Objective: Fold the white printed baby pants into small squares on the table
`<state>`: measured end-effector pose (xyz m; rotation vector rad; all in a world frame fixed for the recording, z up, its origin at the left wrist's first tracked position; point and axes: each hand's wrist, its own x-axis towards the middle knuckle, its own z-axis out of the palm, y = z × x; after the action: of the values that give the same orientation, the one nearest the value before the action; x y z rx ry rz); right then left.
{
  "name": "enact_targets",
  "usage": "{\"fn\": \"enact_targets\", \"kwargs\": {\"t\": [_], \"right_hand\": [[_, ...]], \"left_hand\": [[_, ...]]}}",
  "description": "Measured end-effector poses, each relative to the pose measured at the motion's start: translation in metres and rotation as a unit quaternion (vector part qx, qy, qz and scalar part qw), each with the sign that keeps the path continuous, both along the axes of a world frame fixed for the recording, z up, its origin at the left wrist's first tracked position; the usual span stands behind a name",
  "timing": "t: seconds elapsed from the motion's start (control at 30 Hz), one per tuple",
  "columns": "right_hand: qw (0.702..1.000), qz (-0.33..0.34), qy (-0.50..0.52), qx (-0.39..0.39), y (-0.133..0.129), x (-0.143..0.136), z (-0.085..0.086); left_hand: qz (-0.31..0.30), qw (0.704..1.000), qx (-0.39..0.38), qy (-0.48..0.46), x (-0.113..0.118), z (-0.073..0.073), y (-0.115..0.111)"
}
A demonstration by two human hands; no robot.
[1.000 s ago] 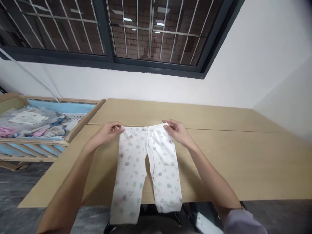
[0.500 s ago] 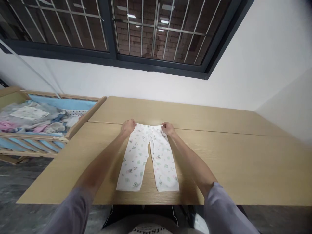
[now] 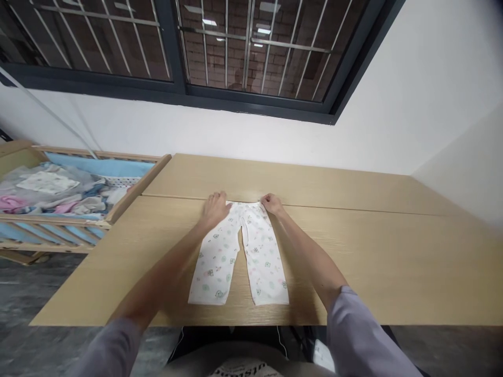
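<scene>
A pair of small white pants (image 3: 220, 256) with a green and pink print lies flat, waistband away from me and legs toward me. My left hand (image 3: 216, 208) rests over the waistband's left corner, fingers stretched out and pressed down on the cloth. At the right corner of the waistband, my right hand (image 3: 272, 203) pinches the fabric between thumb and fingers. The left waist corner is partly hidden under my left hand.
The pants lie on a wide wooden table (image 3: 373, 251) with a seam across it. A wooden crib (image 3: 137, 183) with blue lining stands at the left, holding a heap of clothes (image 3: 51, 183). Behind the table are a white wall and a barred window (image 3: 251, 52).
My left hand has moved from pinching the left waist corner to lying flatter over it, slightly inward. My right hand stays at its corner.
</scene>
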<state>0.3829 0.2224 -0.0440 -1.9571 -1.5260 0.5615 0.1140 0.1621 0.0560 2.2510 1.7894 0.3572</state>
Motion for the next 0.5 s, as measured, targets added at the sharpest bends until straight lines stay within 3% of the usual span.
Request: {"fn": "enact_targets", "kwargs": {"t": [0.13, 0.3, 0.4, 0.5], "right_hand": [[1.000, 0.000, 0.001, 0.000, 0.001, 0.002, 0.002], [1.000, 0.000, -0.009, -0.010, -0.001, -0.004, 0.001], [1.000, -0.001, -0.018, -0.017, -0.004, -0.006, 0.001], [0.999, -0.001, -0.029, -0.019, -0.007, -0.007, 0.001]], "left_hand": [[-0.124, 0.991, -0.057, -0.006, 0.035, 0.005, -0.086], [-0.280, 0.950, -0.133, 0.033, 0.079, -0.018, -0.184], [-0.308, 0.939, -0.136, 0.070, 0.096, -0.035, -0.212], [-0.312, 0.939, -0.130, 0.063, 0.103, -0.045, -0.220]]}}
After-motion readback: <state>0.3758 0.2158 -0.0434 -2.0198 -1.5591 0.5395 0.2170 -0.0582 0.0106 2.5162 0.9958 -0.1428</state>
